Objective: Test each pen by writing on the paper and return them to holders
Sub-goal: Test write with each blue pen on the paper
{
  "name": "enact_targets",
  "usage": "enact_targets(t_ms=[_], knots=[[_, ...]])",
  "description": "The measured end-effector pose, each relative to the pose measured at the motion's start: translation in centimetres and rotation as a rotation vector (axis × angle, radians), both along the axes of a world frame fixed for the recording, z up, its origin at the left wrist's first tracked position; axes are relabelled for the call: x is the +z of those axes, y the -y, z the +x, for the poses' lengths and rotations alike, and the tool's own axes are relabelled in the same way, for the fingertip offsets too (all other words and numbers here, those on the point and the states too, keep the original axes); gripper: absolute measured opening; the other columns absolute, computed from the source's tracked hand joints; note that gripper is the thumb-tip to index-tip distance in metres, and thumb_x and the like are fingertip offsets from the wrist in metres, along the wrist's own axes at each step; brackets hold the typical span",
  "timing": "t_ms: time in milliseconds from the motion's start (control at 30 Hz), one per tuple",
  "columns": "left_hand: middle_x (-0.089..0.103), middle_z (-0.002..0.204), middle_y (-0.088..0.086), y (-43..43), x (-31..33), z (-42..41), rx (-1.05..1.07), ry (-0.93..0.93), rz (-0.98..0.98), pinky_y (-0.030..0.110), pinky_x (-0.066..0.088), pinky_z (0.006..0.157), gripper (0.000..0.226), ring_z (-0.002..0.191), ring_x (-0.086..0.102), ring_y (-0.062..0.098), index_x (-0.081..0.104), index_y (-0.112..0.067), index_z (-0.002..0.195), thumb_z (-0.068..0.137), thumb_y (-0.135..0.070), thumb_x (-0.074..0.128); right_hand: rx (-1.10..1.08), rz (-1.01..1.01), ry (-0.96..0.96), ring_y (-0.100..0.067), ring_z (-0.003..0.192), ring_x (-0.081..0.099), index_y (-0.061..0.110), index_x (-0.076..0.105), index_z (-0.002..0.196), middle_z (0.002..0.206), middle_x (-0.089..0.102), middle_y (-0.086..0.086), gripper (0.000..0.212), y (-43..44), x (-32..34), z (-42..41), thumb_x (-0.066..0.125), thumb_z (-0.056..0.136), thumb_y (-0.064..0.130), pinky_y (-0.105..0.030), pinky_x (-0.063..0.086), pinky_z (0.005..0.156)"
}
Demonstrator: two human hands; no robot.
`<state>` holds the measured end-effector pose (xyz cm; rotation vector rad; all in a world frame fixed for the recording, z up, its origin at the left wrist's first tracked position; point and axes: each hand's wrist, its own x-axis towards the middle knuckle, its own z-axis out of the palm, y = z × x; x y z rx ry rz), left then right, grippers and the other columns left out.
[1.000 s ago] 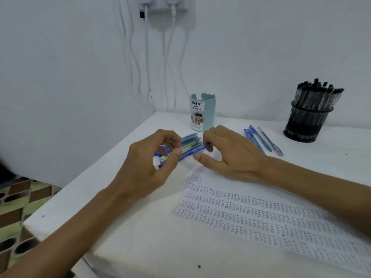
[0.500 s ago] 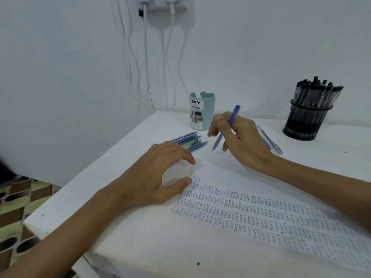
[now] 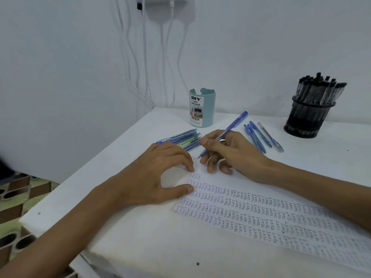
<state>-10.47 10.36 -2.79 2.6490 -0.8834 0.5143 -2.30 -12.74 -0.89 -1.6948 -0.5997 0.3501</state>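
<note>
White table [image 3: 124, 227] | right hand [image 3: 230, 151] pinching blue pen [image 3: 232, 125], lowered from mid-air, tip near top edge of paper [image 3: 261, 213] | left hand [image 3: 158, 173] shifted off pen pile [image 3: 180, 138], fingertips [image 3: 190, 167] bracing paper, gripping nothing | judged ready for test stroke.

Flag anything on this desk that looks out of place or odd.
Nothing is spilled or broken. Pens lie loose on the table outside the holders: a pen pile in front of the teal holder and three pens nearer the black mesh holder. The paper lies skewed to the table edge.
</note>
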Motion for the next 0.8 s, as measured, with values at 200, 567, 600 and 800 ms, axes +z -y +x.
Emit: enact_targets(t_ms=[200, 567, 600, 800], knots=[[0.062, 0.124, -0.020, -0.1, -0.1, 0.0, -0.003, -0.007, 0.001, 0.032, 0.039, 0.103, 0.035, 0.124, 0.054, 0.003, 0.067, -0.030, 0.115, 0.092, -0.057, 0.069, 0.044, -0.150, 0.133, -0.018, 0.053, 0.054, -0.007, 0.064, 0.091, 0.068, 0.069, -0.015, 0.014, 0.3, -0.2, -0.9, 0.061, 0.092, 0.007, -0.023, 0.042, 0.047], [0.061, 0.123, -0.020, -0.1, -0.1, 0.0, -0.001, -0.005, 0.011, 0.036, 0.040, 0.103, 0.034, 0.123, 0.054, 0.003, 0.066, -0.032, 0.115, 0.093, -0.057, 0.068, 0.198, -0.136, 0.253, -0.002, 0.047, 0.047, 0.001, 0.067, 0.079, 0.051, 0.057, 0.010, 0.013, 0.4, -0.3, -1.5, 0.065, 0.088, -0.007, -0.012, 0.037, 0.051], [0.061, 0.123, -0.020, -0.1, -0.1, 0.0, -0.001, -0.006, 0.010, 0.036, 0.040, 0.103, 0.034, 0.123, 0.053, 0.003, 0.066, -0.032, 0.115, 0.093, -0.057, 0.069, 0.200, -0.140, 0.259, -0.001, 0.047, 0.046, 0.002, 0.068, 0.078, 0.051, 0.057, 0.010, 0.013, 0.4, -0.3, -1.5, 0.065, 0.088, -0.007, -0.012, 0.036, 0.051], [0.061, 0.122, -0.020, -0.1, -0.1, 0.1, 0.000, -0.014, 0.014, 0.036, 0.040, 0.104, 0.035, 0.123, 0.053, 0.003, 0.066, -0.032, 0.115, 0.093, -0.059, 0.067, 0.214, -0.155, 0.289, -0.005, 0.051, 0.047, 0.010, 0.071, 0.076, 0.058, 0.061, -0.002, 0.017, 0.3, -0.4, -1.4, 0.067, 0.088, -0.003, -0.016, 0.038, 0.053]])
